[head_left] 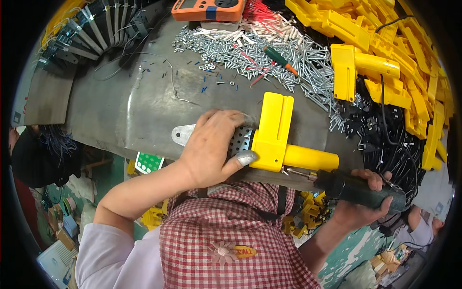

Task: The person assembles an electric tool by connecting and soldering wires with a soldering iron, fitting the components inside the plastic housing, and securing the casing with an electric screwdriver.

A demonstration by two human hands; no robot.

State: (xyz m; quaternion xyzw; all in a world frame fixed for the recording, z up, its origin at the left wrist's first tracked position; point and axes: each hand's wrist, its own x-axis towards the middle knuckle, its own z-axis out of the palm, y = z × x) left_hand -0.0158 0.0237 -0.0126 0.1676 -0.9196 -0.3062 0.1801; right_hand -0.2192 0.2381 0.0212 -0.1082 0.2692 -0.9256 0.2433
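My left hand (214, 147) presses down on a perforated metal plate (185, 134) and steadies a yellow plastic housing (274, 130) with the thumb against its side. The housing has a round yellow handle (310, 157) pointing right. My right hand (368, 195) grips a dark green powered screwdriver (358, 189). Its thin bit (301, 173) points left, just under the yellow handle at the housing's lower edge.
A grey metal bench top (144, 103) carries a heap of silver screws (269, 53) and a small green-handled screwdriver (280, 59). Several yellow housings (390, 48) pile at the right over black cables (390, 139). An orange meter (208, 9) lies at the back.
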